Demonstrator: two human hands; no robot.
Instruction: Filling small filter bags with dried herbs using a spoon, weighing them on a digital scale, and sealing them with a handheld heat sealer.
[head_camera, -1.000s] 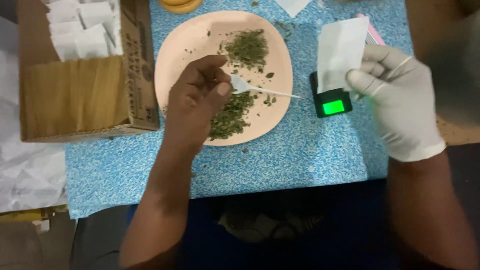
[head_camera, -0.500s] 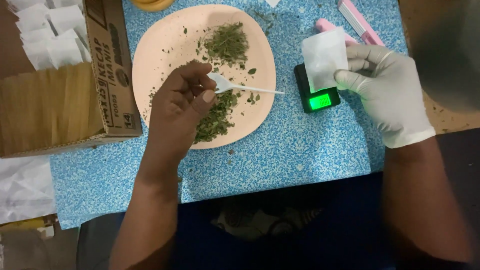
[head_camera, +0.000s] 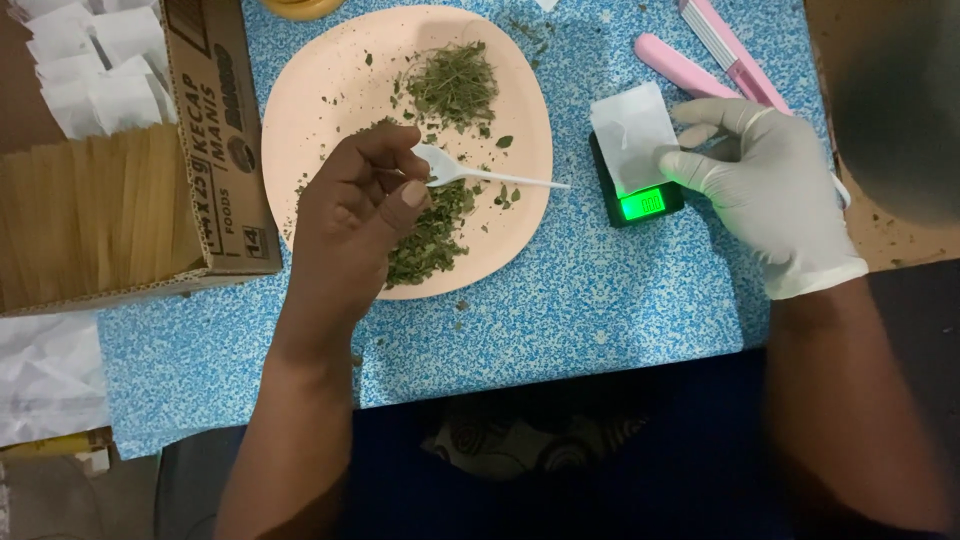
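My left hand (head_camera: 355, 205) pinches a white spoon (head_camera: 478, 175) over the plate (head_camera: 320, 90); gloved right hand (head_camera: 765, 185) holds a sachet (head_camera: 632, 135) on the scale (head_camera: 645, 203). Cardboard box (head_camera: 215, 150) crowds the plate's left edge, bare table (head_camera: 600, 300) in front.

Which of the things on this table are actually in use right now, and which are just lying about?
In use:
left hand holding the white plastic spoon
dried green leaves on the peach plate
gloved right hand on the white paper sachet
small digital scale

Lying about:
cardboard box of white sachets
pink tools
yellow item, mostly out of view
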